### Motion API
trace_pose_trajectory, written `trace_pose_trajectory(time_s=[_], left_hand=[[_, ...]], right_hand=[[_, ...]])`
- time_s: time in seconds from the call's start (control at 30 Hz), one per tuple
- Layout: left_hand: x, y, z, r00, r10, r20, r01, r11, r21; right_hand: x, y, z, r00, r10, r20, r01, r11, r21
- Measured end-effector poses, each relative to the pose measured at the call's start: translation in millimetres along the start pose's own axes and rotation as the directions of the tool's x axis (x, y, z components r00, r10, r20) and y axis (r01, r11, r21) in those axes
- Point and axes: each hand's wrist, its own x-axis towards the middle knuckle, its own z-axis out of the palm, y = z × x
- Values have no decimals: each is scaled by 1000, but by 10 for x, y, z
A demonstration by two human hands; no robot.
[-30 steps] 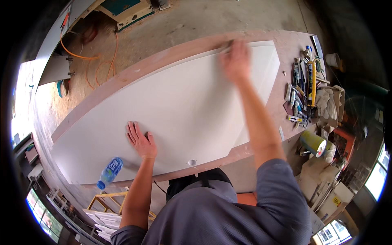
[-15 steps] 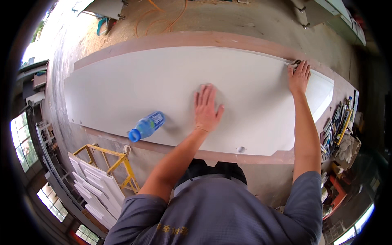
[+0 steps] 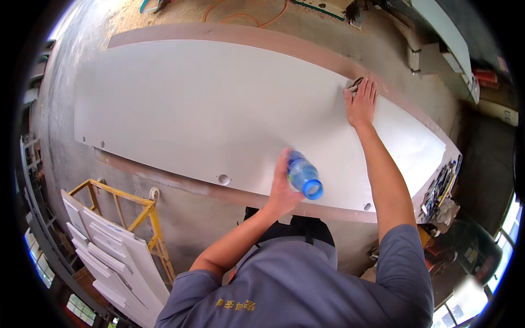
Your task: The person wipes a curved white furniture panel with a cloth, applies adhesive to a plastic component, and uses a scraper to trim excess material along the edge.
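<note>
Since half a second ago, left hand has come off the board and picked up the bottle; before, that hand lay flat on the white face with the bottle lying on its side off to its left. Right hand is at the far edge as before, and the view has swung a little left.

Key relation: bottle sits in the left grip, over the near edge of the board, close to the body. Its long axis is tipped toward the camera, blue cap nearest the lens, base pointing down and away toward the panel. Left fingers are wrapped round the barrel from the left side, closed on it. I can't tell whether the base touches the board.

Right hand is well apart from the bottle, up and to the right at the far long edge where the white face meets the brown desk strip. Arm nearly straight, palm down, fingers spread flat. A small dark object peeks out just beyond the fingertips; too small to identify, and I can't tell if the hand pinches it or just presses on it.

Left hand is the nearer one to the bottle; left elbow bent, forearm coming up from lower left.

Board runs long left to right, with small round holes along its near edge. Tools are piled at its right end. Yellow rack with stacked white panels stands at lower left.
</note>
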Motion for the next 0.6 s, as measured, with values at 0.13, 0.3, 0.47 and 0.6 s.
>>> trace_pose_trajectory(time_s=[0.13,0.3,0.47,0.6], left_hand=[[336,-190,-42,967,177,183,-138,968,-208],[203,-134,-764,978,161,129,-118,950,-290],[-182,-343,-1541,996,79,30,-71,975,-212],[-276,-392,-1708,983,165,-76,-173,978,-115]], right_hand=[[48,-335,16,999,-32,9,31,999,42],[286,-1445,84,969,-236,-72,240,969,56],[708,-3765,-181,920,-387,-53,386,878,284],[790,-5122,-385,854,-519,15,507,839,198]])
